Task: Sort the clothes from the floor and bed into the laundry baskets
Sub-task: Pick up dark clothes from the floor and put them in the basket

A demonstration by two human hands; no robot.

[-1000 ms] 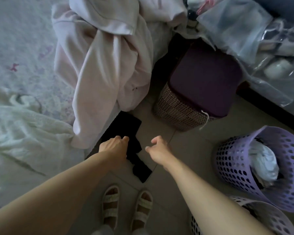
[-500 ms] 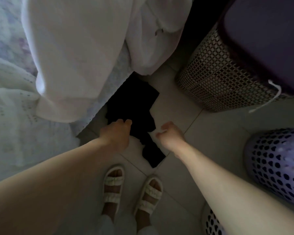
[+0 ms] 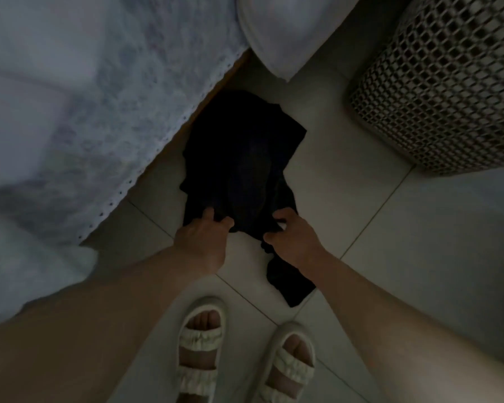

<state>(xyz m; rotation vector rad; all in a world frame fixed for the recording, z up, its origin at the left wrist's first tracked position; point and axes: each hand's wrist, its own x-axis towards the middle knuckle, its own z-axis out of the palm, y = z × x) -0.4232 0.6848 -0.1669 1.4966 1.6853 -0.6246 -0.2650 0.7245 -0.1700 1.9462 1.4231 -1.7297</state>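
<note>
Both hands' fingers (image 3: pixel 208 213) now pinch the black garment (image 3: pixel 242 170).

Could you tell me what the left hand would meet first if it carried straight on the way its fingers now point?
The left hand already grips the black garment; straight on lies more of that cloth, then probably the bedsheet's edge, though depth is unclear.

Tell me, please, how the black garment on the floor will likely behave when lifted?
The black garment lies crumpled on the tiles, so it is probably floppy and will sag. Both the left hand and right hand pinch its edge; it likely lifts lightly.
</note>
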